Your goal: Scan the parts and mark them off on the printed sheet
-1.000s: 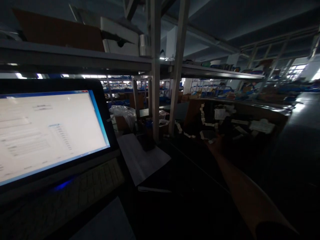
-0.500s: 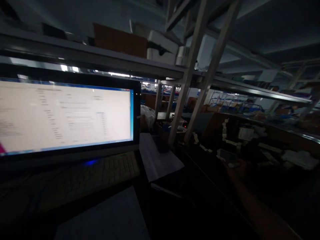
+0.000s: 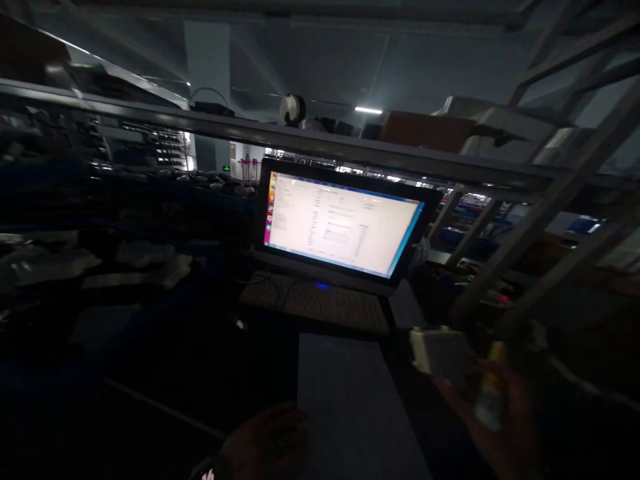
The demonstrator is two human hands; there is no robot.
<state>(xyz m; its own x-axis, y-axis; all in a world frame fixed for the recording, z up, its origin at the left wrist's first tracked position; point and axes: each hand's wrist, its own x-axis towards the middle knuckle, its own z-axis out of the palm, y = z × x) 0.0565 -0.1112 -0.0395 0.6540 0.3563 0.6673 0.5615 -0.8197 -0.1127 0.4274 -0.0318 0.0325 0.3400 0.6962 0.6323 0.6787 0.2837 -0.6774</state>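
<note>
Head view: holding pale boxy unit [image 3: 443, 353] and yellow-topped tube [image 3: 491, 397] in right hand [image 3: 515, 413], near right, with unit left of tube. Can't read grip of left hand [image 3: 267, 437], beside paper [image 3: 347, 400].

No legible txt, monitor [image 3: 340, 227] incl., AFAICT

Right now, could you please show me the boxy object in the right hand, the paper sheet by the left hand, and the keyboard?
Boxy object [image 3: 444, 353]: head view, on its grey face.
Paper sheet [image 3: 350, 400]: head view, middle of its upper side.
Keyboard [image 3: 315, 301]: head view, middle of its keys.
</note>
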